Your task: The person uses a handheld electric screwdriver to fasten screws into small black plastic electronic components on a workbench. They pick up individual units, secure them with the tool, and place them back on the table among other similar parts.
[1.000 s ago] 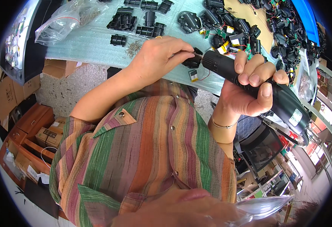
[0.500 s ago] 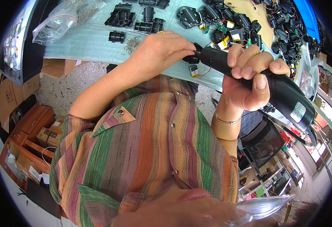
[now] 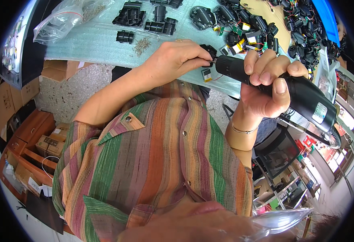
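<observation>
My right hand (image 3: 270, 82) is wrapped round a black electric screwdriver (image 3: 312, 97), its nose turned toward my left hand and its cable leaving the rear end. In front of the nose, the fingertips of my left hand (image 3: 181, 58) are pinched together at the thin bit (image 3: 214, 61). Whatever they pinch is too small and covered to make out. Just behind those fingertips a black plastic housing (image 3: 209, 50) shows in part. Near it, at the table's front edge, lies a small battery cell (image 3: 206, 75) with a red wire.
Loose screws (image 3: 142, 47) lie in a pile on the pale mat (image 3: 92, 48), beside several black plastic shells (image 3: 124, 36). A clear bag of screws (image 3: 60, 24) sits at the far left. Wired black assemblies (image 3: 249, 30) crowd the right, near a blue bin (image 3: 326, 20).
The screwdriver has drawn back slightly to the right, and its bit now shows off the housing. My left fingertips have shifted a little right and down to the bit.
</observation>
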The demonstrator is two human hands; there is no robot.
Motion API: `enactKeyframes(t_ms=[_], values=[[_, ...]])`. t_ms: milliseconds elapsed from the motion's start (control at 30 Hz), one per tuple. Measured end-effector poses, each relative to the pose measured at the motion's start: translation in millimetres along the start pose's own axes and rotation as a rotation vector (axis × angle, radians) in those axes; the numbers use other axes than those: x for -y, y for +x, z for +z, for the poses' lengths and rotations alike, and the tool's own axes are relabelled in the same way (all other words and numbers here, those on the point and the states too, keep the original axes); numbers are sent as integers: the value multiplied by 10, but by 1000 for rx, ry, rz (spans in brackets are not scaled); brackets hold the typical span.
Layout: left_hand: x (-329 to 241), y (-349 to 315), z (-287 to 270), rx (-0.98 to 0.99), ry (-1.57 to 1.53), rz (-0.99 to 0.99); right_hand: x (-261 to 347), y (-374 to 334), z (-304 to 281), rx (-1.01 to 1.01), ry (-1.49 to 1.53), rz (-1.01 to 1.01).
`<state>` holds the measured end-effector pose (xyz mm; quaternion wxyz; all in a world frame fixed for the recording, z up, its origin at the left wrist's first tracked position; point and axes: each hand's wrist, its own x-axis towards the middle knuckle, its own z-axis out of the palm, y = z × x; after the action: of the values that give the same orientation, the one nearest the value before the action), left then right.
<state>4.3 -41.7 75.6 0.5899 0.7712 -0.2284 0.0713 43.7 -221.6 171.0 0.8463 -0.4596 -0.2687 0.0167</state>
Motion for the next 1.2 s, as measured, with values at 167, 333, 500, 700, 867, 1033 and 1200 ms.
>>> enactKeyframes(t_ms=[167, 333, 500, 700, 867, 1033, 1200], values=[[-37, -45, -60, 15, 144, -21, -78, -47, 9, -34, -67, -2], [9, -104, -38, 74, 298, 8, -175, -85, 24, -56, -136, -5], [36, -128, 0, 84, 268, -17, -240, -108, 13, -73, -147, 4], [76, -147, 26, 46, 215, -38, -300, -118, 17, -94, -175, 10], [63, -144, 11, 54, 231, -40, -314, -118, 40, -94, -198, 12], [53, -135, 9, 57, 234, -47, -360, -114, 90, -46, -235, -11], [47, -169, 36, 49, 257, -61, -408, -133, 173, -36, -288, -4]])
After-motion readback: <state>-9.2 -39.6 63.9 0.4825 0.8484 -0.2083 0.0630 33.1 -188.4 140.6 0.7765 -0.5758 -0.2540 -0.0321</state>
